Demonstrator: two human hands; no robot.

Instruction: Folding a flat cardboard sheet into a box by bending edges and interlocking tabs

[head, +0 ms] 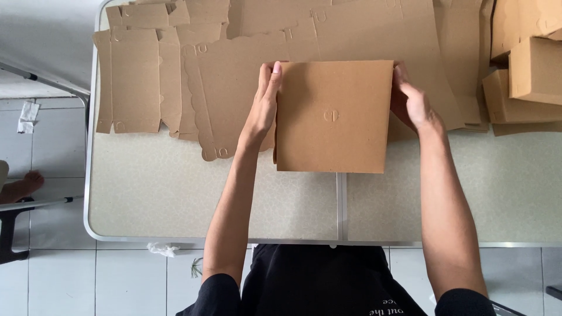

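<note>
Place: I read this as a small home packing workspace | folding table (146,193) with metal rim on white tile floor (58,281) | flat box blanks (140,76) stacked at 11 o'clock | folded boxes (530,70) piled at 2 o'clock | someone's bare foot (20,187) at 9 o'clock.

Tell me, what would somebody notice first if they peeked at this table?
First, the square brown cardboard piece in the middle of the table, pressed between the left hand and the right hand at its two side edges. Next, the flat cardboard cutouts spread across the far side behind it. Finished brown boxes are stacked at the far right edge.
</note>
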